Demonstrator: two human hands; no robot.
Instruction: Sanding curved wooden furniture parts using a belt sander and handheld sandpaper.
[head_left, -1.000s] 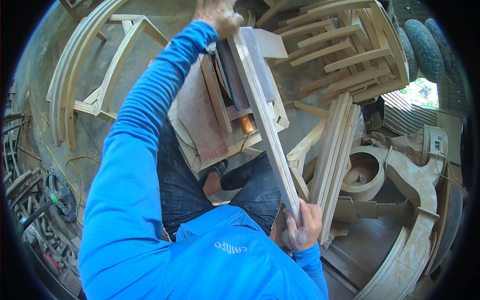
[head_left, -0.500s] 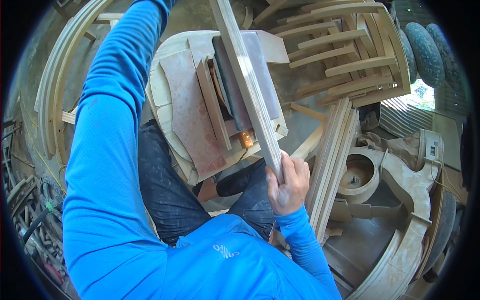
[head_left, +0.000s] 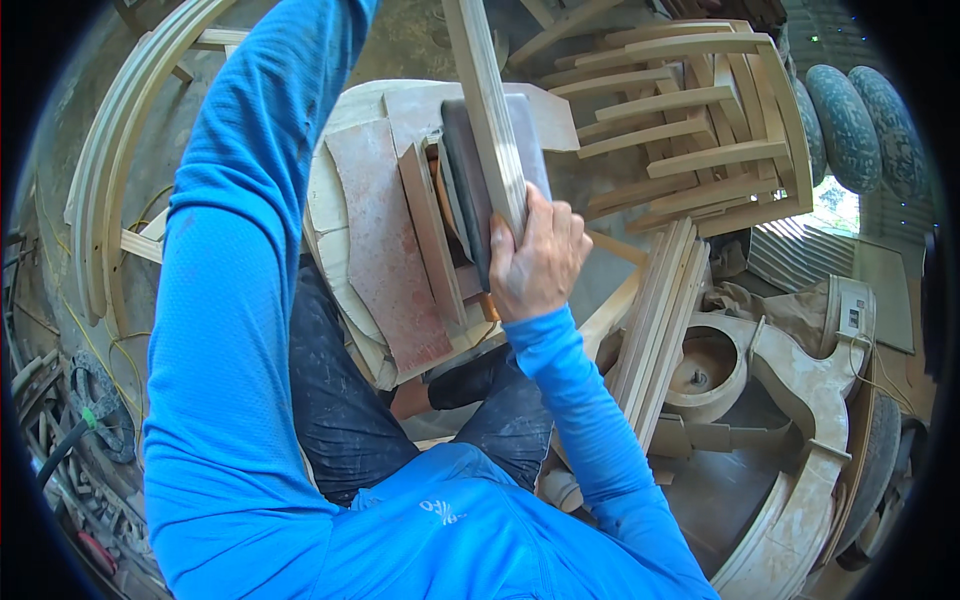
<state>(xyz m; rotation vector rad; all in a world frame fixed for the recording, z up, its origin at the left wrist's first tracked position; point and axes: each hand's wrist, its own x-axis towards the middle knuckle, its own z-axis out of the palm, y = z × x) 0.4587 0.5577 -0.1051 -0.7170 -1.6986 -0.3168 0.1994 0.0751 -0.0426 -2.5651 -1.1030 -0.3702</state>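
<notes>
My right hand (head_left: pixel 540 260) is wrapped round the near end of a long, pale wooden strip (head_left: pixel 482 100). The strip runs up and away past the top edge of the view. My left arm (head_left: pixel 225 230), in a blue sleeve, stretches forward, and its hand lies beyond the top edge. Beneath the strip is a flat grey-brown block (head_left: pixel 465 165) with rounded edges; whether they touch I cannot tell. Beside the block an upright thin board (head_left: pixel 432 235) stands on a worn wooden worktop (head_left: pixel 335 235). A reddish, dusty sheet (head_left: pixel 385 250) covers part of that worktop.
Slatted wooden frames (head_left: pixel 700 120) are stacked at the far right. Long wooden strips (head_left: pixel 655 330) lean near my right arm, beside a pale machine housing (head_left: pixel 800 370) with a round opening. Curved wooden pieces (head_left: pixel 95 200) stand at the left. Hoses and scraps (head_left: pixel 85 440) lie at lower left.
My right hand has moved forward and slightly left, and the strip's near end has gone with it. My left arm has shifted a little right.
</notes>
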